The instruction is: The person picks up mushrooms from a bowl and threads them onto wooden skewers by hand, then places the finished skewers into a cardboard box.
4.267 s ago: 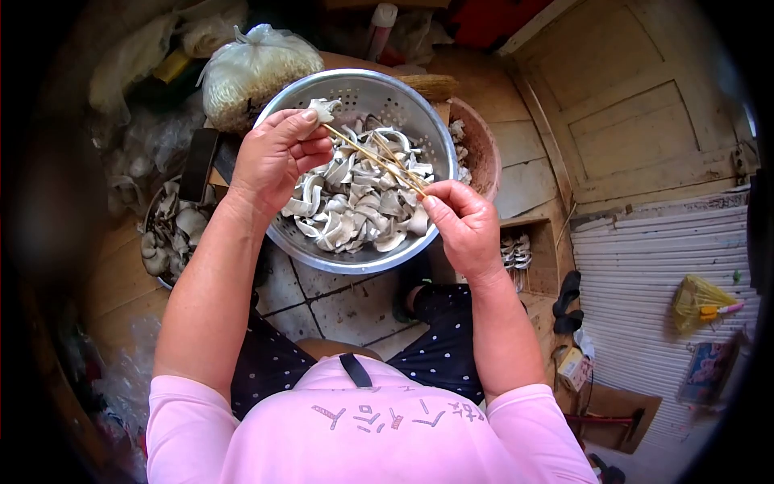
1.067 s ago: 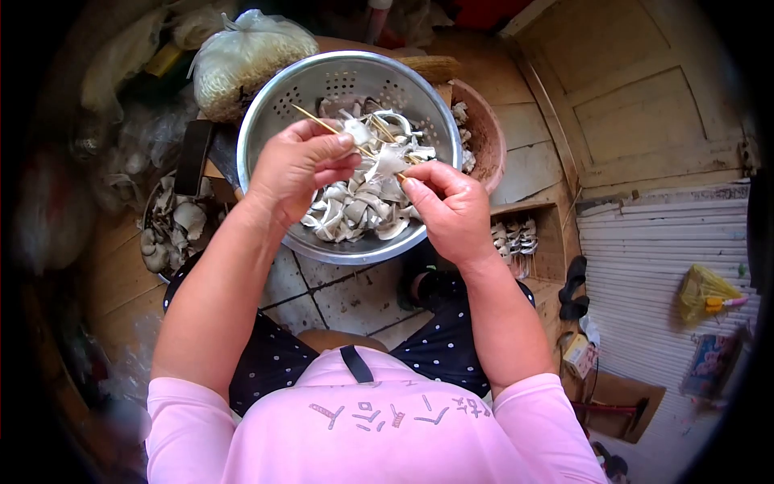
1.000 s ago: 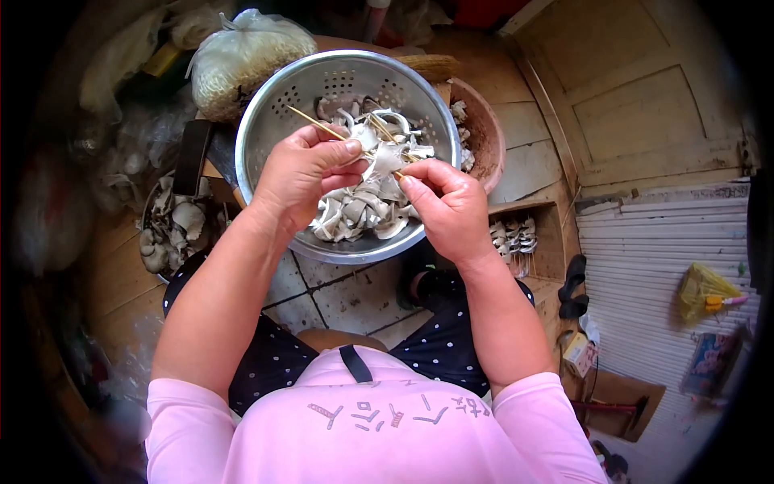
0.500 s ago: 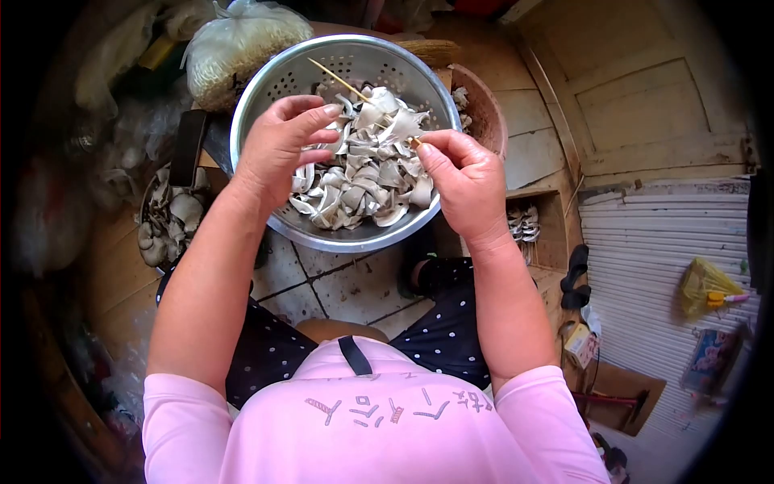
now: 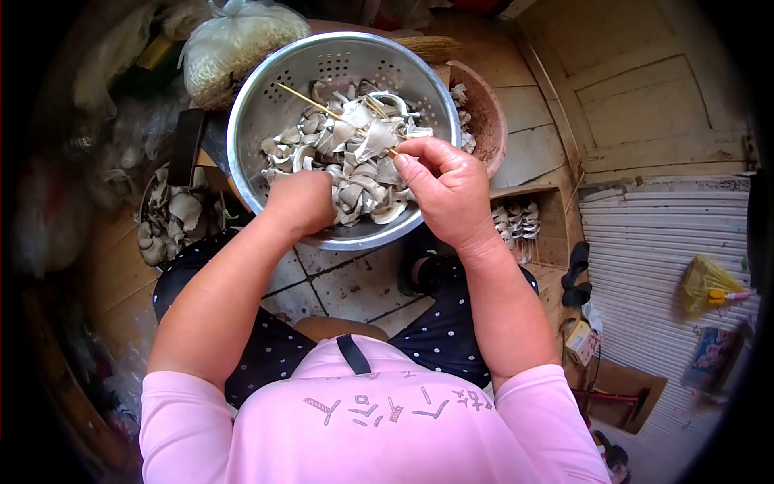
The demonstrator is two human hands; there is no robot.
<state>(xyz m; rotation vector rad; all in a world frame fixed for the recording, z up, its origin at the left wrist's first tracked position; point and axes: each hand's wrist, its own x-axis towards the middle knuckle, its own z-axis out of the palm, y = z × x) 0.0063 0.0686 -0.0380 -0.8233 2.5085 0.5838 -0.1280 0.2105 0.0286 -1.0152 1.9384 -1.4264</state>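
Head view, single camera, looking down over the person's pink shirt and arms.

I see the right hand (image 5: 442, 187) raised over the near right rim of the metal colander (image 5: 322, 58). Its thumb and fingertips are pressed together, pinching the near end of a thin bamboo skewer (image 5: 310, 99). The skewer slants up and to the left across the bowl, and its far tip ends near the left inner wall. A few pale threaded slices (image 5: 359, 133) sit bunched on the skewer just beyond the fingertips.

The left hand (image 5: 302, 202) is knuckles-up at the near edge of the colander. Its fingers are curled down into the loose mushroom pieces (image 5: 355, 194). They are buried, so I cannot tell whether they grip anything.

The colander rests above the person's knees, and tiled floor (image 5: 339, 290) shows below it.

Surroundings:
- A tied plastic bag (image 5: 234, 44) touches the colander's far left rim.
- A brown basin (image 5: 486, 113) lies just beside the colander on the right.
- A dish of whole mushrooms (image 5: 171, 218) lies to the left.
- A wooden box (image 5: 516, 222) with filled skewers lies to the right.
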